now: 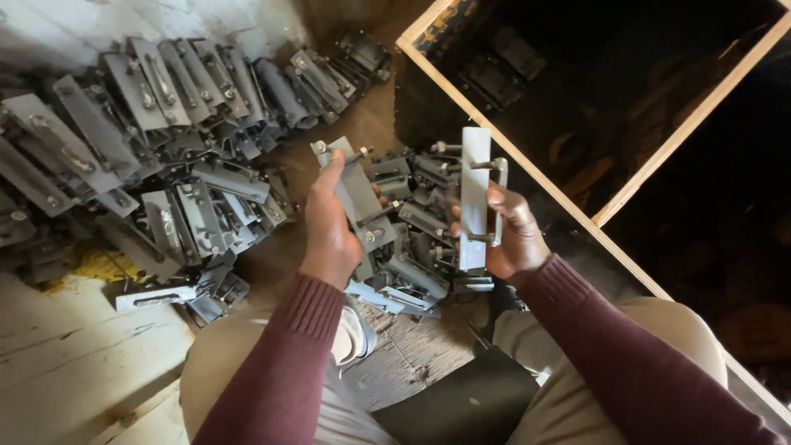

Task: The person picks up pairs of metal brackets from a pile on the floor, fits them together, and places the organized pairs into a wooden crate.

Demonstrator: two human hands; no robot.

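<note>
My left hand (pixel 329 227) grips a grey metal bracket plate (pixel 356 194) with bolts sticking out of it, held tilted. My right hand (pixel 512 235) holds a second grey bracket (pixel 474 194) upright, fingers wrapped around its handle-like bar on the right side. Both pieces hang just above a small heap of similar grey brackets (pixel 412 247) that lies between my hands and knees. Maroon sleeves cover both forearms.
A large pile of the same grey metal brackets (pixel 156 140) spreads across the floor at the left. A dark wooden-framed crate (pixel 527 165) stands open at the right, with a few brackets (pixel 503 66) inside. My knees in tan trousers are at the bottom.
</note>
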